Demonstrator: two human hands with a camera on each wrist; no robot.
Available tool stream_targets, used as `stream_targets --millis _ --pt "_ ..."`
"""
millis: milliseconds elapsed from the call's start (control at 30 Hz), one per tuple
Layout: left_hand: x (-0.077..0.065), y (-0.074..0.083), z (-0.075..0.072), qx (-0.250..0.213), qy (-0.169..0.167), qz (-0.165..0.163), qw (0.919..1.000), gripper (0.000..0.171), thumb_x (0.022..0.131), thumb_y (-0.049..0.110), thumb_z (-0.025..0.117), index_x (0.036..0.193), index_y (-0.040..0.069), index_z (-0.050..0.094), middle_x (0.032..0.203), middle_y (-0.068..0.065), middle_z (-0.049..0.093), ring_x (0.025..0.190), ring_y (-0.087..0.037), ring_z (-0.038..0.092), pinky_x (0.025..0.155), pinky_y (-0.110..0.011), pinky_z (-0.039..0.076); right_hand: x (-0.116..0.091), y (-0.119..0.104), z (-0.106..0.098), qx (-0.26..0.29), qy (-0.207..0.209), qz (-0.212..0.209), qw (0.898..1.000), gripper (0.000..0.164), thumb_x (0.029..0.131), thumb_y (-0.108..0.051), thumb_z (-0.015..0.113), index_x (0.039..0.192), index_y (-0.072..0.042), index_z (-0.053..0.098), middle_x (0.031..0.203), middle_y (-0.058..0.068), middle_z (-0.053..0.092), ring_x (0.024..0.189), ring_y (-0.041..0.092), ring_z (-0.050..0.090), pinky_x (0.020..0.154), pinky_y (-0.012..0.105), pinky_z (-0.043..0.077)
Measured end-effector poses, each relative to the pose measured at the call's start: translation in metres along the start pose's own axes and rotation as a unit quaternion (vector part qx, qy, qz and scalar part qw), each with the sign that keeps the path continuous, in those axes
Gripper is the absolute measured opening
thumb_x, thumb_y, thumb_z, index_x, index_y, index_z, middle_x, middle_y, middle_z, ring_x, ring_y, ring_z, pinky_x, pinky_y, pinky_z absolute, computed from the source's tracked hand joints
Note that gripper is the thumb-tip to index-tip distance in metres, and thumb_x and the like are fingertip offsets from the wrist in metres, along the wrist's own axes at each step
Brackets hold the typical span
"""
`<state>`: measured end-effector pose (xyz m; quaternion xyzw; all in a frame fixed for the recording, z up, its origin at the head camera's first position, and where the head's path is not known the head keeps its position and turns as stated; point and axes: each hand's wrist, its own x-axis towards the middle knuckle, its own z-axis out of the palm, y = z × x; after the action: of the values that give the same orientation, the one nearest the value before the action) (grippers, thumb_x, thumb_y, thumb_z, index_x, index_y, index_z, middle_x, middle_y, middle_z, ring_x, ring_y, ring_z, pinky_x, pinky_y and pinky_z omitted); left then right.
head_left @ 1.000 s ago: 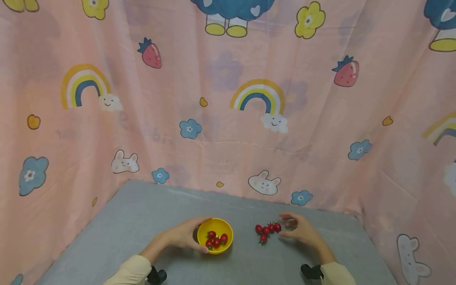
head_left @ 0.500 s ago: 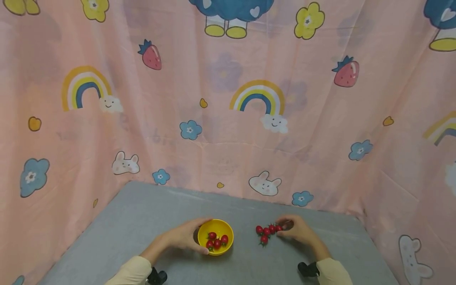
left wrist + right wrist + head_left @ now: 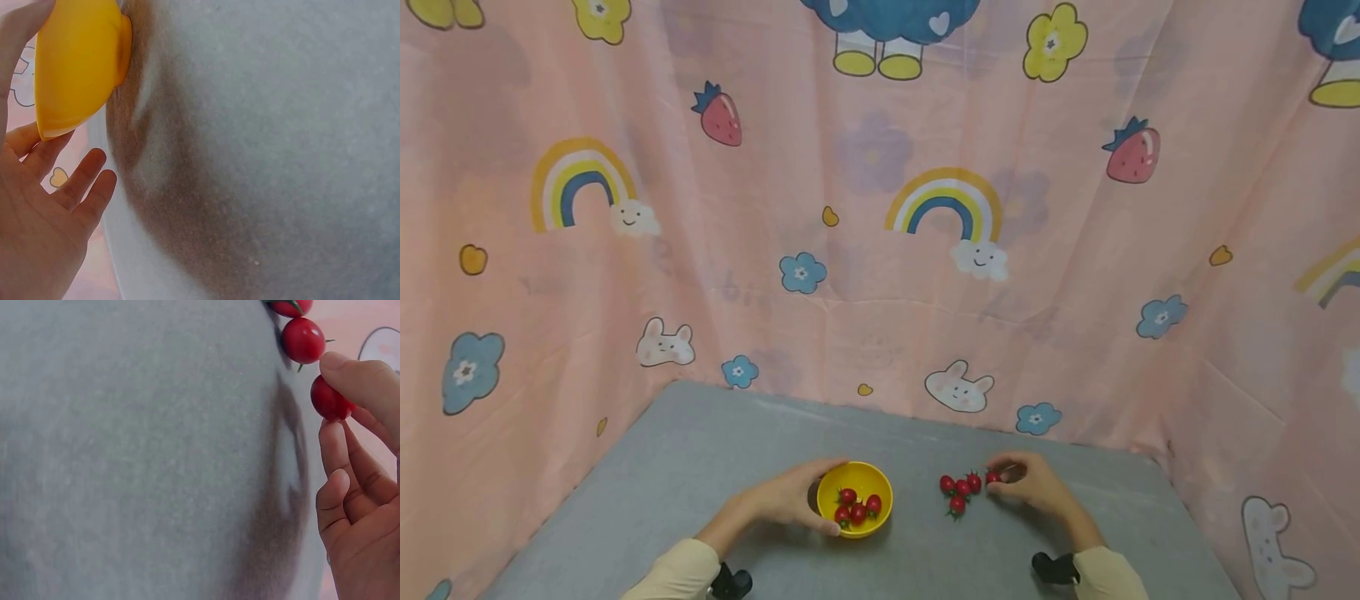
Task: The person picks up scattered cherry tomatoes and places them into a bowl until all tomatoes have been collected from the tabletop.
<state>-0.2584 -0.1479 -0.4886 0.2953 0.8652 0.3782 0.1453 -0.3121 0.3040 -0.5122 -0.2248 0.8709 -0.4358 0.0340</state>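
Observation:
My left hand [image 3: 790,497] grips a yellow bowl [image 3: 881,481] by its sides, thumb near and fingers on the far rim. Inside the bowl lie several red cherry tomatoes [image 3: 858,512] with green stems. In the left wrist view the bowl [image 3: 75,62] sits between thumb and fingertips, its foot toward the table. To the right of the bowl, my right hand [image 3: 1033,483] pinches one cherry tomato [image 3: 329,399] between thumb and fingers. Just left of it, several more cherry tomatoes [image 3: 962,487] rest in a loose cluster on the table.
A grey table [image 3: 760,433] carries everything. Behind it and along both sides hangs a pink curtain [image 3: 865,333] printed with rainbows, rabbits and flowers. Black straps [image 3: 1054,569] sit at both wrists by the pale sleeves.
My right hand has reached left to the cluster, taken hold of the rightmost cherry tomato and drawn it slightly right, apart from the others. The left hand and bowl have stayed in place.

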Motion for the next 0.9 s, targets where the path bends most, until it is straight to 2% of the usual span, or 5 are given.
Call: stream_targets --millis 300,633,767,900 --pt "0.001 -0.002 0.001 0.003 0.002 0.004 1.0 0.092 0.082 0.039 0.086 0.155 0.011 0.039 0.151 -0.006 0.047 0.134 -0.029 0.045 0.111 -0.057 0.035 -0.009 -0.003 -0.003 0.027 0.033 0.013 0.999 0.032 0.088 -0.014 0.081 0.114 0.002 0.071 0.111 0.015 0.07 0.095 0.03 0.066 0.074 0.031 0.056" --pt "0.0 -0.004 0.001 -0.003 -0.004 0.003 1.0 0.092 0.082 0.04 0.085 0.156 0.011 0.038 0.152 -0.005 0.045 0.136 -0.027 0.044 0.112 -0.056 0.035 -0.02 -0.013 0.005 0.053 0.077 0.035 0.995 0.034 0.09 -0.015 0.08 0.117 0.003 0.07 0.111 0.014 0.071 0.093 0.026 0.067 0.072 0.03 0.057" --pt "0.0 -0.003 0.001 -0.004 -0.002 0.003 1.0 0.092 0.082 0.039 0.086 0.156 0.012 0.038 0.151 -0.004 0.046 0.135 -0.027 0.045 0.111 -0.056 0.035 -0.022 -0.016 0.008 0.067 0.088 0.026 0.994 0.033 0.09 -0.013 0.079 0.117 0.004 0.069 0.112 0.016 0.071 0.095 0.027 0.068 0.076 0.029 0.056" --pt "0.001 -0.003 0.001 -0.002 -0.001 0.004 1.0 0.092 0.082 0.039 0.086 0.156 0.011 0.038 0.151 -0.005 0.046 0.135 -0.027 0.044 0.111 -0.056 0.035 -0.02 -0.015 0.011 0.067 0.103 0.036 0.992 0.033 0.089 -0.016 0.081 0.116 0.0 0.071 0.111 0.013 0.071 0.096 0.024 0.069 0.077 0.029 0.056"
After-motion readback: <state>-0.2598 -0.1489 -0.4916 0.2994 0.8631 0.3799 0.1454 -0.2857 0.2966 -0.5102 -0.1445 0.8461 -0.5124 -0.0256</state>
